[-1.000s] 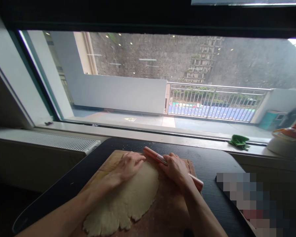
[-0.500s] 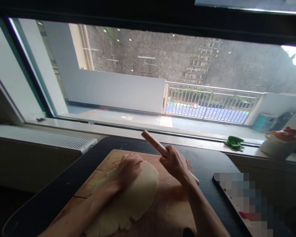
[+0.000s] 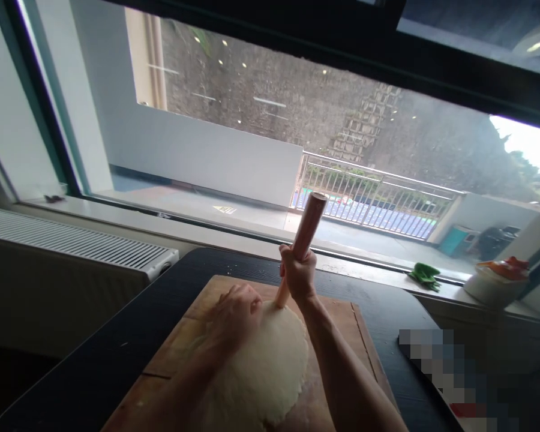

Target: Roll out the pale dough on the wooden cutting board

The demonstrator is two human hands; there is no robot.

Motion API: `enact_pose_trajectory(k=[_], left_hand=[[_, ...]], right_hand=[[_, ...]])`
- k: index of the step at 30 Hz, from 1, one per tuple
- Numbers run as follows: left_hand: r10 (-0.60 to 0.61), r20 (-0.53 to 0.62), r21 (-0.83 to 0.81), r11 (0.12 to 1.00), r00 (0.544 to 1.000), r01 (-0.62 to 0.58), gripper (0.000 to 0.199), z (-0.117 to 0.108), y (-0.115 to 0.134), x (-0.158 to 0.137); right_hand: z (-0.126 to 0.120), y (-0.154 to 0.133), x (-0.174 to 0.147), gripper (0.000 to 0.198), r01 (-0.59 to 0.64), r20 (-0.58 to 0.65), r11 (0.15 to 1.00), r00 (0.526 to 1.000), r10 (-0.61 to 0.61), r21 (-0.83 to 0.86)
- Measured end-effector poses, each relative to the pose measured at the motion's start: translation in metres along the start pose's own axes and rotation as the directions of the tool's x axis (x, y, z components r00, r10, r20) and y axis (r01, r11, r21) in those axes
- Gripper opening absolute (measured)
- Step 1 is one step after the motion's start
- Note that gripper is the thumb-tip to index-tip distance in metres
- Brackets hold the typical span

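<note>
A thin, pale sheet of rolled dough [image 3: 270,366] lies on a wooden board [image 3: 337,336]. My right hand [image 3: 300,273] is wrapped round the middle of a rolling pin [image 3: 309,223]. The pin leans steeply, its top up and to the right, its lower end at the far edge of the dough. At the dough's far left edge is my left hand [image 3: 238,309], partly blurred, its fingers curled and closed on the edge. My left forearm covers the left part of the sheet.
The board rests on a dark table [image 3: 193,270] before a window sill [image 3: 261,245]. On the sill are a green cloth-like item [image 3: 425,275] and a white container [image 3: 492,285]. A radiator [image 3: 81,237] stands at left; a pixelated object [image 3: 450,372] lies at right.
The rolling pin has swung from a slant across the board to nearly upright, its lower end now at the dough's far edge. My right hand moved left with it. The view has tilted.
</note>
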State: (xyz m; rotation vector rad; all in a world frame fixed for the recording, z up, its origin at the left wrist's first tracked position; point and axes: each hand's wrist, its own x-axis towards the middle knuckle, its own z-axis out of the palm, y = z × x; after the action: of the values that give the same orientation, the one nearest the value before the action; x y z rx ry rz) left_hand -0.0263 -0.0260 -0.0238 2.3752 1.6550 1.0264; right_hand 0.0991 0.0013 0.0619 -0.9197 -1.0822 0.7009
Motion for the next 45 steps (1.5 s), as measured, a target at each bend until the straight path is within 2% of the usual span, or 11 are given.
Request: enact_pose_trajectory(k=[3, 8, 13, 18, 23, 28, 33, 38, 43, 45], left_hand=[[0.014, -0.006, 0.003, 1.000, 1.000, -0.014, 0.014, -0.001, 0.002, 0.000], [-0.004, -0.017, -0.003, 1.000, 1.000, 0.004, 0.012, -0.001, 0.002, -0.001], [0.006, 0.000, -0.007, 1.000, 1.000, -0.006, 0.013, -0.001, 0.002, -0.001], [0.007, -0.029, -0.004, 1.000, 1.000, -0.007, 0.014, 0.001, 0.001, 0.000], [0.028, -0.003, 0.006, 1.000, 1.000, -0.028, 0.016, 0.000, 0.002, 0.000], [0.012, -0.012, -0.009, 1.000, 1.000, -0.012, 0.017, 0.000, 0.002, 0.000], [0.006, -0.007, -0.011, 1.000, 1.000, -0.006, 0.017, 0.001, 0.002, 0.001], [0.013, -0.025, 0.009, 1.000, 1.000, -0.013, 0.017, 0.002, 0.002, 0.001], [0.024, -0.016, 0.013, 1.000, 1.000, -0.024, 0.017, 0.002, 0.000, 0.001], [0.014, -0.019, 0.007, 1.000, 1.000, -0.014, 0.017, 0.002, 0.000, 0.000]], right_hand=[[0.002, -0.004, 0.001, 0.028, 0.000, 0.005, 1.000, 1.000, 0.000, 0.003], [0.001, -0.012, 0.007, 0.031, 0.070, -0.024, 0.996, 0.997, -0.069, 0.061], [0.004, -0.008, -0.003, 0.029, -0.003, 0.024, 1.000, 1.000, 0.003, -0.006], [0.006, -0.020, -0.004, 0.030, 0.067, 0.031, 0.998, 0.997, -0.068, 0.022], [0.004, -0.011, -0.010, 0.027, -0.003, 0.051, 1.000, 0.999, 0.003, -0.010], [-0.002, -0.006, -0.007, 0.030, 0.045, 0.013, 0.999, 0.999, -0.046, 0.016], [-0.003, -0.005, -0.006, 0.028, -0.004, 0.034, 1.000, 0.999, 0.004, 0.004], [0.002, -0.004, -0.002, 0.026, 0.048, 0.002, 0.999, 0.999, -0.048, 0.007], [-0.001, 0.000, 0.001, 0.026, 0.002, 0.030, 1.000, 1.000, -0.001, -0.017], [-0.005, -0.003, 0.003, 0.026, 0.028, 0.017, 0.999, 0.999, -0.028, -0.019]])
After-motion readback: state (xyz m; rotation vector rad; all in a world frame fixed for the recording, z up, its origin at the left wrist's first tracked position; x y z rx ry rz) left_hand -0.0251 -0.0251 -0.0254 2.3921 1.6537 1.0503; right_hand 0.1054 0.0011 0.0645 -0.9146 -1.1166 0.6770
